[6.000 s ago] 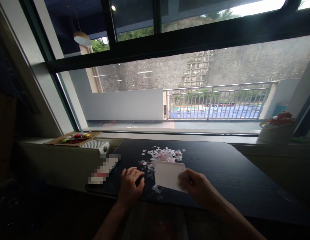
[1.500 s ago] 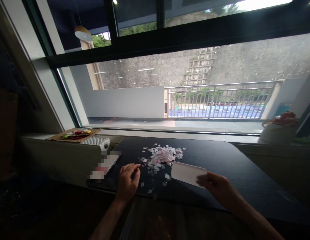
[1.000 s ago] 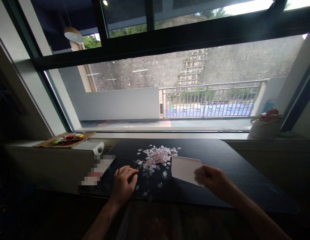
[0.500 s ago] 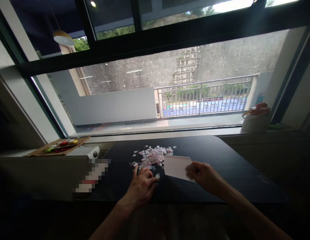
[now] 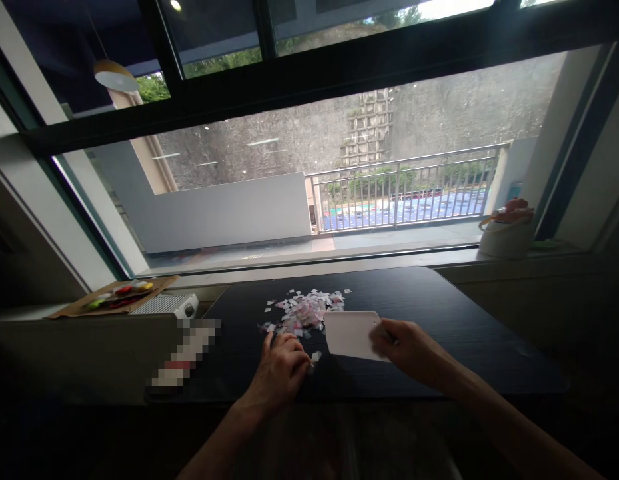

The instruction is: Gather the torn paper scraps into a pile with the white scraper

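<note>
A loose pile of small white and pinkish paper scraps (image 5: 306, 310) lies on the dark table (image 5: 414, 300). My left hand (image 5: 282, 363) rests at the pile's near edge, palm down, its fingers loosely bent and somewhat apart. One pale scrap (image 5: 316, 357) lies by its thumb, apart from the pile. In my right hand (image 5: 402, 343) is a flat white board (image 5: 352, 333) with rounded corners and a small hole, pinched at its right end. The board's left edge is beside the right side of the pile. Whether it touches the tabletop I cannot tell.
A pixelated patch (image 5: 186, 357) covers something at the table's left side. Left of the table are a white heater-like unit (image 5: 176, 307) and a brown board (image 5: 79, 301) with colourful items. On the windowsill at right stands a white container (image 5: 506, 239) with a reddish top.
The view has shifted slightly. My left thumb has moved a little away from the loose scrap. My right hand keeps its grip on the white board beside the pile, which looks much the same.
</note>
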Tool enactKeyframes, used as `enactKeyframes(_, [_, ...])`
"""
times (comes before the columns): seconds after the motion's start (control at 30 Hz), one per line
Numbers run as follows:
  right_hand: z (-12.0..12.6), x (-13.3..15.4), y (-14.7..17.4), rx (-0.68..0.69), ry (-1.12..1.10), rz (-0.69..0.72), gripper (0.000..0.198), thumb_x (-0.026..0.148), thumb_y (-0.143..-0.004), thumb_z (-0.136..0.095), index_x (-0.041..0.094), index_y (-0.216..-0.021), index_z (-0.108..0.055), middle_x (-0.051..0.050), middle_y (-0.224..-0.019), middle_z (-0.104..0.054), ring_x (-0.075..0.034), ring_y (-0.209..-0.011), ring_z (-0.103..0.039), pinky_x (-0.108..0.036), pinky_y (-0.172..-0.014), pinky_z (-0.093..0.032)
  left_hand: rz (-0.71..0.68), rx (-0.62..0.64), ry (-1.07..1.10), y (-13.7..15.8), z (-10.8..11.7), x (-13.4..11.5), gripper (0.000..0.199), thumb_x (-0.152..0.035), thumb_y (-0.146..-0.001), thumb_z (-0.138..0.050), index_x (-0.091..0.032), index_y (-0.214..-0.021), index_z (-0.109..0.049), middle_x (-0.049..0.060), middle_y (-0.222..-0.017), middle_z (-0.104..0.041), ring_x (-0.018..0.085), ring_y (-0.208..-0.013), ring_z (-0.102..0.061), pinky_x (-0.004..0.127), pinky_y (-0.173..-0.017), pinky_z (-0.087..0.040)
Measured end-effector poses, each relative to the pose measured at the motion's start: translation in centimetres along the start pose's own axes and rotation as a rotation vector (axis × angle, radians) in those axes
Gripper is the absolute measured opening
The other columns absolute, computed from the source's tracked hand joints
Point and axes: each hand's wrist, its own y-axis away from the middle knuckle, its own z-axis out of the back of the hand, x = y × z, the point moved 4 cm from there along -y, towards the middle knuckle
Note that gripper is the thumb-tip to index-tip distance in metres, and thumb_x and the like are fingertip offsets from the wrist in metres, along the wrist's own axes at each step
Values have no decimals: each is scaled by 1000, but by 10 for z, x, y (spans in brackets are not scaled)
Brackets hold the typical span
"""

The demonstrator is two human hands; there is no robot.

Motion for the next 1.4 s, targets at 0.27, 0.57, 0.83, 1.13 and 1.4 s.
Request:
enactKeyframes(0.27, [-16,-44,-2,-71,-246,-228,19,32,-77,-50,18,-78,-62,-6,-83,-69,-22,-76,-65,-32,-64,-51,168,91,24,-31,-3,-5,11,-30,-72,-60,-20,-73,-66,5,-82,-67,24,-94,-56,50,-99,-29])
enactKeyframes(0.57, [-25,-62,0,-128,-334,-221,31,42,-74,-50,17,-85,-64,-10,-88,-71,-27,-81,-66,-37,-68,-53,213,146,49,-40,-7,-11,9,-25,-70,-60,-20,-71,-67,6,-81,-68,25,-95,-57,46,-100,-30])
enactKeyframes(0.83, [-23,-70,-4,-97,-331,-218,30,44,-71,-52,19,-82,-65,-9,-85,-71,-28,-80,-65,-39,-69,-52,286,102,252,-50,0,-3,23,-18,-66,-58,-17,-85,-71,3,-80,-71,18,-77,-62,32,-84,-44])
enactKeyframes(1.13, [-26,-64,-2,-82,-388,-206,31,45,-76,-49,18,-84,-62,-8,-88,-70,-26,-81,-65,-35,-68,-53,340,97,475,-52,-8,15,23,-32,-66,-58,-12,-67,-69,0,-57,-61,13,-56,-53,24,-55,-39])
enactKeyframes(1.4, [-23,-56,-1,-110,-350,-181,28,41,-77,-47,17,-81,-62,-8,-89,-70,-25,-82,-65,-35,-69,-51,303,124,642,-48,2,16,28,-40,-68,-53,-16,-64,-65,-1,-61,-60,13,-63,-54,25,-65,-41])
